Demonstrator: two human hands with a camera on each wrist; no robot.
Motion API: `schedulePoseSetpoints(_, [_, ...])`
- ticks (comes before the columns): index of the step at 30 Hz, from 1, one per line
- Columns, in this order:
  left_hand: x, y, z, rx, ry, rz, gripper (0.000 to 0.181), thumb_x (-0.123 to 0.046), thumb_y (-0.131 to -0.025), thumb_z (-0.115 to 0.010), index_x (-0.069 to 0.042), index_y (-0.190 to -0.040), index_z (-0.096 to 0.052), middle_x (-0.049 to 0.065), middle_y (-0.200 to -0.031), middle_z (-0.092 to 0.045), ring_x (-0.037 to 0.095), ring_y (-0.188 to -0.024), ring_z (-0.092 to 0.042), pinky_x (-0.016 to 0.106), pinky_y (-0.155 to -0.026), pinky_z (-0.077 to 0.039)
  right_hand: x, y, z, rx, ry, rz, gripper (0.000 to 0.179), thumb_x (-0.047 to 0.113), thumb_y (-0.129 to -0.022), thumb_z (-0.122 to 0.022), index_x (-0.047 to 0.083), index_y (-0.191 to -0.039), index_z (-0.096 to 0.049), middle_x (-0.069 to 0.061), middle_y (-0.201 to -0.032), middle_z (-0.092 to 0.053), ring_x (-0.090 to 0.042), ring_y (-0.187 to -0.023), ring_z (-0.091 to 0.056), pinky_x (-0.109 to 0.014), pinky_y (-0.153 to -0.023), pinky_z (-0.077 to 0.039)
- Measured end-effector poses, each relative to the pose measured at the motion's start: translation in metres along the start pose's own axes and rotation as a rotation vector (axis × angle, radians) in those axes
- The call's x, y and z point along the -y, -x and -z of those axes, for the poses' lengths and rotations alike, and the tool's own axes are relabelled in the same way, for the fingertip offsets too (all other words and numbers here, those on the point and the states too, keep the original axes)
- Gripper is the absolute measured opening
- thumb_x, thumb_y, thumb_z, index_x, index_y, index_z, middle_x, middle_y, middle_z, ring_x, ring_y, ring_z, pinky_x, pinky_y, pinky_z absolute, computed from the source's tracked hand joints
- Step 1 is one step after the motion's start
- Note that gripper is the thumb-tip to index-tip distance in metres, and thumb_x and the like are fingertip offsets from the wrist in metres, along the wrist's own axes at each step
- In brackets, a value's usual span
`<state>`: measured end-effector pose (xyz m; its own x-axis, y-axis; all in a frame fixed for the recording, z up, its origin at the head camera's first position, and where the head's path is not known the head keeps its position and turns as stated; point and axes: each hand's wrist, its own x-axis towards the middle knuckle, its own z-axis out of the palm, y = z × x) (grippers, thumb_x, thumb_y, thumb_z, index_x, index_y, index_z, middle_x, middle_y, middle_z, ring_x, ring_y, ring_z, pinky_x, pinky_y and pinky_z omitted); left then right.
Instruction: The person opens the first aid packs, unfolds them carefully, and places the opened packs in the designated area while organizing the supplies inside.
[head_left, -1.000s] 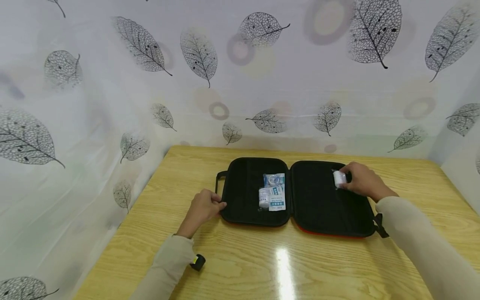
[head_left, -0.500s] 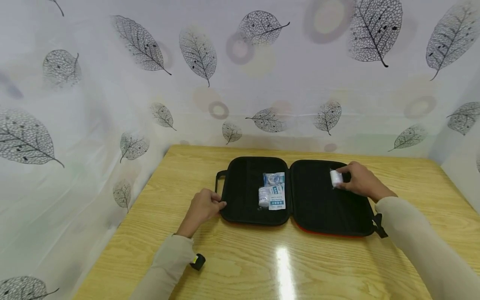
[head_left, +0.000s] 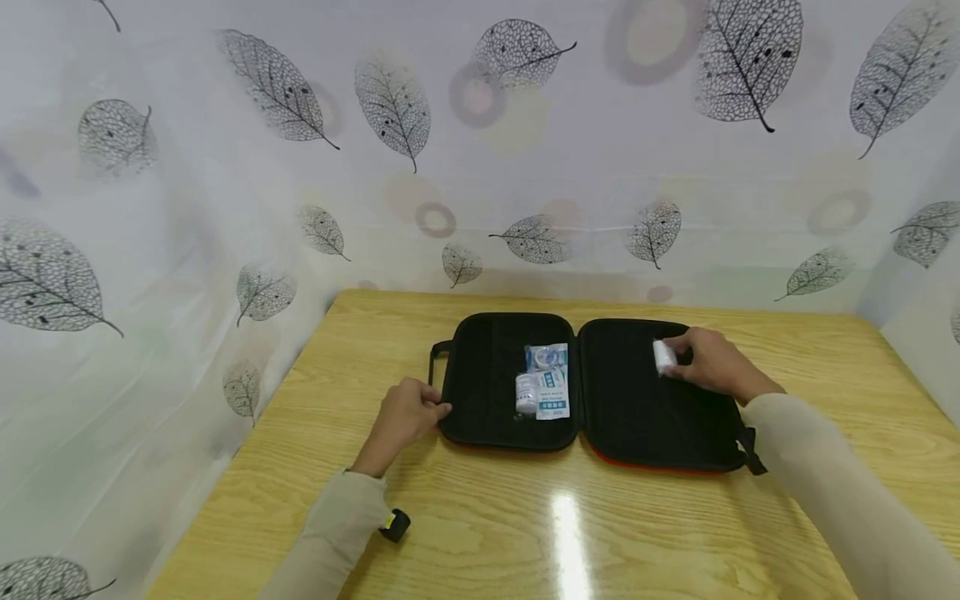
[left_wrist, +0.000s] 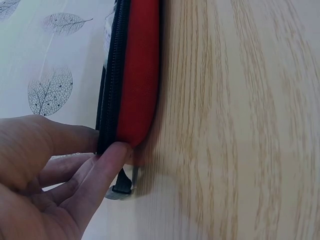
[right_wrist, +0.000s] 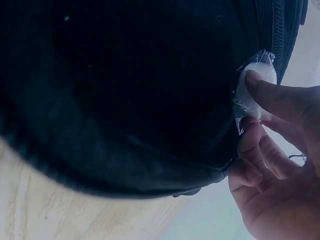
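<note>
A black-lined case (head_left: 637, 417) with a red outside lies unfolded on the wooden table. My left hand (head_left: 405, 415) pinches the near left corner of its left half between thumb and fingers; in the left wrist view the thumb presses on the red shell (left_wrist: 141, 75) just beside the zipper (left_wrist: 116, 55). Over the far part of the right half, my right hand (head_left: 712, 360) holds a white bandage roll (head_left: 664, 357) in clear crinkled wrap (right_wrist: 269, 56). Thumb and fingertips grip it from the right side.
In the left half lie another wrapped white roll (head_left: 527, 393), a white-and-blue packet (head_left: 553, 395) and a blue packet with a round item (head_left: 547, 357). A carry handle (head_left: 435, 358) sticks out at the left. The leaf-patterned curtain (head_left: 420, 225) hangs behind the table (head_left: 465, 517).
My right hand has shifted slightly left over the right half with the bandage roll, which has tilted a little. My left hand has stayed on the case's corner.
</note>
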<state>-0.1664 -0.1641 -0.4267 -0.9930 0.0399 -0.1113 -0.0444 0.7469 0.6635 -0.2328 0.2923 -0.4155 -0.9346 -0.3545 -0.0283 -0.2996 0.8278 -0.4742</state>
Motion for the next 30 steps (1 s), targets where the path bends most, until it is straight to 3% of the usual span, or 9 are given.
schedulePoseSetpoints(7, [0.0,-0.0003,0.0004,-0.003,-0.001,-0.006,0.019,-0.011,-0.089,-0.078,0.001,-0.103,-0.078,0.004,-0.082,-0.075,0.013,-0.066,-0.069,0.035,-0.068,-0.058,0.0001,-0.0021,-0.0013,-0.012,-0.006,0.001,0.051,0.008,-0.085,-0.08,-0.018,-0.125,-0.061,-0.023,-0.096,-0.068,-0.024,-0.073,-0.051,-0.036,-0.063,-0.041])
schedulePoseSetpoints(14, [0.0005,-0.0014,-0.0002,0.006,0.003,0.011,0.02,-0.012,-0.089,-0.078,0.001,-0.105,-0.077,0.005,-0.084,-0.075,0.013,-0.066,-0.069,0.034,-0.067,-0.058,-0.0044,0.0052,0.0042,0.043,-0.096,-0.024,0.054,0.006,-0.089,-0.076,-0.02,-0.131,-0.055,-0.024,-0.101,-0.068,-0.022,-0.075,-0.058,-0.034,-0.061,-0.046])
schedulePoseSetpoints(19, [0.0003,-0.0011,0.0009,0.006,0.005,0.027,0.022,-0.012,-0.089,-0.079,0.002,-0.106,-0.077,0.006,-0.086,-0.076,0.013,-0.066,-0.069,0.034,-0.068,-0.059,-0.0054,0.0077,0.0073,0.026,-0.132,-0.041,0.043,0.007,-0.088,-0.077,-0.018,-0.121,-0.064,-0.024,-0.102,-0.07,-0.025,-0.082,-0.064,-0.037,-0.066,-0.051])
schedulePoseSetpoints(24, [-0.0001,-0.001,0.001,0.011,-0.001,0.037,0.022,-0.013,-0.089,-0.079,0.001,-0.106,-0.077,0.005,-0.086,-0.075,0.013,-0.067,-0.069,0.034,-0.068,-0.058,-0.0036,0.0056,0.0045,0.006,-0.133,-0.043,0.037,0.005,-0.087,-0.077,-0.016,-0.115,-0.067,-0.021,-0.098,-0.071,-0.021,-0.075,-0.061,-0.035,-0.062,-0.048])
schedulePoseSetpoints(30, [0.0003,-0.0016,0.0006,0.016,-0.002,0.046,0.024,-0.013,-0.09,-0.078,0.002,-0.108,-0.076,0.005,-0.085,-0.075,0.013,-0.066,-0.07,0.035,-0.069,-0.059,-0.0032,0.0036,0.0008,0.01,-0.119,-0.038,0.039,0.003,-0.088,-0.075,-0.017,-0.119,-0.065,-0.023,-0.101,-0.07,-0.018,-0.072,-0.061,-0.035,-0.061,-0.048])
